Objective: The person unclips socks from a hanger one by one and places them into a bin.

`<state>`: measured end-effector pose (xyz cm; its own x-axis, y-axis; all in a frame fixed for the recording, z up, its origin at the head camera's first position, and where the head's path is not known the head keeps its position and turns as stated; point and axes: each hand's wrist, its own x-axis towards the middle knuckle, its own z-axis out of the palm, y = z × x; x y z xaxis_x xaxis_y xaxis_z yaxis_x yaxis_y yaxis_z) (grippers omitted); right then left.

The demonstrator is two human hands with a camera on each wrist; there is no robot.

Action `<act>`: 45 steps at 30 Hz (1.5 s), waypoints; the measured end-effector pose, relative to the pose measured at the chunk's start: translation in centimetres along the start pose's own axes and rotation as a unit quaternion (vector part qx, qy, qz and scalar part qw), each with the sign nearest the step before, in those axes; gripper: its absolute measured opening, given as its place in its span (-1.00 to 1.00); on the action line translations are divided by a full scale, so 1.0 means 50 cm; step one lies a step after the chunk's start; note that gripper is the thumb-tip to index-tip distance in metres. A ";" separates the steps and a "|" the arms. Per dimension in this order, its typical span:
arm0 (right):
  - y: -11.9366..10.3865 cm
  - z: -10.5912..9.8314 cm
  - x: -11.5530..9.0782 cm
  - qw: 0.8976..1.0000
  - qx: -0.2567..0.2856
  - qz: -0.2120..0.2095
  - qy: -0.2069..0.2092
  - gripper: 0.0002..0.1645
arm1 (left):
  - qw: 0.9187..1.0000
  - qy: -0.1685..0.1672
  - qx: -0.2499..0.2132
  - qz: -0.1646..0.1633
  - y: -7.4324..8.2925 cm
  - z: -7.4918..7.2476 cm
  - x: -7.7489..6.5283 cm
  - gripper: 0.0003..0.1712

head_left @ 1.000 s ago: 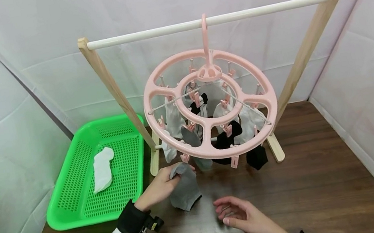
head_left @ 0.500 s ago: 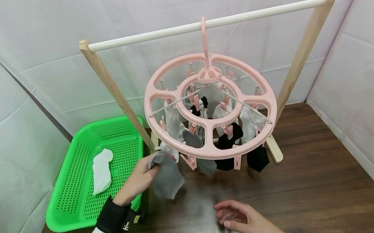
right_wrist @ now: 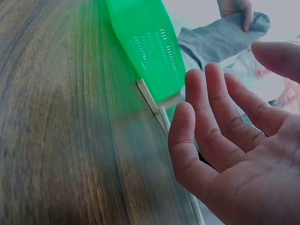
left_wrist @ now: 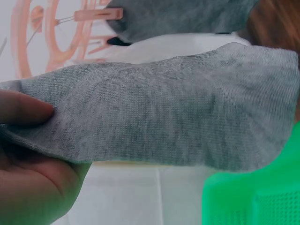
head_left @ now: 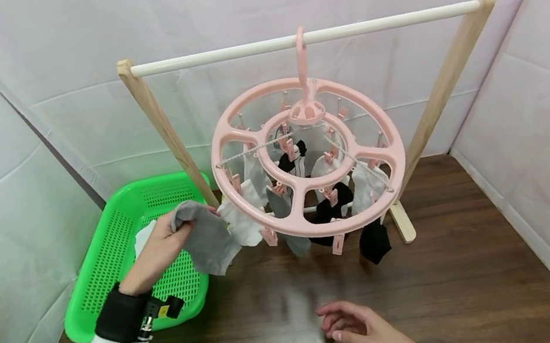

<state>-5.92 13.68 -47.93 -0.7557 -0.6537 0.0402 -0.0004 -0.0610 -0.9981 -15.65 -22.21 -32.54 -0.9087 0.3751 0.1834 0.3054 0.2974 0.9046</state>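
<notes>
left hand (head_left: 167,235): fingers pinched one end of the grey sock (head_left: 209,242).
grey sock: hung between the basket (head_left: 75,327) and the hanger (head_left: 315,227), far end loose; contact with the white sock (head_left: 244,226) beside it could not be told.
right hand (head_left: 363,330): fingers loosely curved, holding nothing, over the desk (head_left: 257,340).
slip risk: the one-ended pinch could have let the grey sock drop into the basket or onto the desk.
snag risk: the loose end, so near the white sock, could have dragged it off the hanger.
tilt risk: any tug could have swung the hanger on its single hook (head_left: 302,63).
</notes>
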 end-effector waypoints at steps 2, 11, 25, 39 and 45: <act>0.003 0.001 0.001 1.000 0.003 -0.005 -0.007 -0.56 | 1.000 0.008 -0.004 -0.006 0.008 -0.014 -0.009 -0.66; 0.022 0.002 0.005 0.999 -0.006 -0.034 -0.029 -0.61 | 0.998 0.046 -0.033 -0.025 -0.001 -0.057 -0.028 -0.64; 0.014 -0.006 0.003 1.000 0.000 0.024 -0.010 -0.55 | 0.989 0.097 -0.112 -0.020 -0.045 -0.113 -0.028 -0.68; 0.017 -0.011 -0.001 1.000 0.000 0.022 -0.012 -0.56 | 0.986 0.136 -0.072 -0.059 -0.116 -0.165 -0.026 -0.59; 0.008 -0.031 -0.008 0.997 -0.055 -0.046 0.043 -0.66 | 0.993 0.098 -0.071 0.013 -0.363 -0.241 -0.001 -0.52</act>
<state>-6.64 15.08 -48.40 -0.8020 -0.5826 0.1318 -0.1400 -0.0312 -0.9897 -24.59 -38.21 -44.32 -0.9434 0.1983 0.2659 0.2985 0.1580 0.9412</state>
